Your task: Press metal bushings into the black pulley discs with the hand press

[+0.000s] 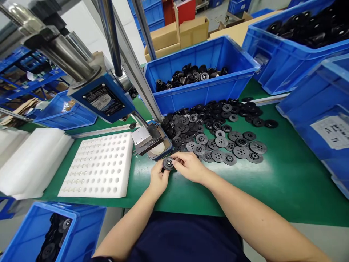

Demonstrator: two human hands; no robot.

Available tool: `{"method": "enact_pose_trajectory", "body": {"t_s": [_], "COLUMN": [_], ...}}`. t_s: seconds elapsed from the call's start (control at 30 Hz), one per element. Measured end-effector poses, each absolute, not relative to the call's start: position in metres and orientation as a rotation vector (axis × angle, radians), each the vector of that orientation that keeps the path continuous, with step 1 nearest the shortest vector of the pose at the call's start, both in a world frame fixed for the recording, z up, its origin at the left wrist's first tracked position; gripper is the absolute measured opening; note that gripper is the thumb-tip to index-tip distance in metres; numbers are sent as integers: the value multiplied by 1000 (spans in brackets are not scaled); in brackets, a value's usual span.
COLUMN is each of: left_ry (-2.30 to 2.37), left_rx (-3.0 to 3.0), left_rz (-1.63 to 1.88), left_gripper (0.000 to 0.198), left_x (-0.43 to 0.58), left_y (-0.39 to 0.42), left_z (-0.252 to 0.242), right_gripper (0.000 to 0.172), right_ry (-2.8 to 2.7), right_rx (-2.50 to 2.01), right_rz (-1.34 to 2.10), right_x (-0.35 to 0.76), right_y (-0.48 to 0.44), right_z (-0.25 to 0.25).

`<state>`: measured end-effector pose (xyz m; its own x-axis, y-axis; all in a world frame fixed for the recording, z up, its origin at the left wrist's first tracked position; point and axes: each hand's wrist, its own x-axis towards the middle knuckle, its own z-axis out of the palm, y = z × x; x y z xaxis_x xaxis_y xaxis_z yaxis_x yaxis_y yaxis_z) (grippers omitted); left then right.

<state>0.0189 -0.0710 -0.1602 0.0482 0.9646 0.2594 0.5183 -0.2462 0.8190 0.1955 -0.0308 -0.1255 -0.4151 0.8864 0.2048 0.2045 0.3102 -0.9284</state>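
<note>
- nearest to me, low on the left, i have a blue bin (91,222) with black parts in it, standing below the table edge.
- next come both hands, meeting over the near part of the green table (286,182), and the black disc (168,164) is between them, off the tabletop.
- i read the left hand (159,177) as pinching the disc: thumb on the near side, fingers up along its left rim.
- the right hand (189,166) comes in from the right, its thumb against the disc's right edge and its fingers bent around the far side; how firmly they press i cannot tell.
- the disc is round, so i have no long axis to line up; its ringed face, pale at the centre, looks up toward my camera, and its back is hidden from me.
- from the fingers, the press base (169,150) lies just beyond and slightly left, under a metal block (141,136); i judge the left hand to be nearer to that block.
- left of the left hand, apart from it, i see the white foam tray (125,174) with its rows of holes.
- beyond the right hand and to its right, loose discs (218,156) lie flat and overlapping, the right hand being nearer to them.
- farthest along this line, behind that spread, i see another blue bin (191,96), part-filled with black parts.
</note>
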Motion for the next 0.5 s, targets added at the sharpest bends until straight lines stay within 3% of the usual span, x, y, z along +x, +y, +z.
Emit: {"method": "enact_pose_trajectory", "body": {"t_s": [0.5], "left_ry": [1405], "left_rx": [1952], "left_rz": [1112], "left_gripper": [23], "left_x": [18], "left_y": [-69], "left_z": [-159], "right_gripper": [7], "right_ry": [-1971], "right_rx": [-913], "right_rz": [876], "right_x": [209], "right_y": [-20], "right_z": [-126]}}
